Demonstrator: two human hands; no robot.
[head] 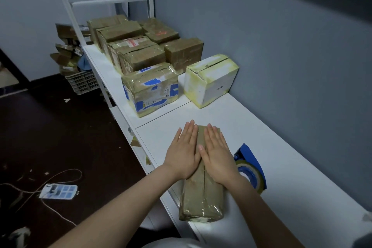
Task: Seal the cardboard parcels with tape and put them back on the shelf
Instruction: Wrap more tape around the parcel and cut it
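On parcel (201,201), left hand (184,152), right hand (217,155) flat, tape dispenser (249,167) half-hidden

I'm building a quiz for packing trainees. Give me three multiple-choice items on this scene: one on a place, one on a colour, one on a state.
1. Where does the tape dispenser lie relative to the brown parcel nearest the person?
A. On its right, on the white tabletop
B. On top of it
C. Underneath it

2. What colour is the tape dispenser's frame?
A. Red
B. Blue
C. Green

3. How are the left hand and right hand placed?
A. Both flat on the parcel's top, fingers straight
B. Both gripping the dispenser
C. Both raised in the air

Answers:
1 A: the dispenser sits by the parcel's right edge.
2 B: its frame is plainly blue.
3 A: both palms press on the parcel, side by side.
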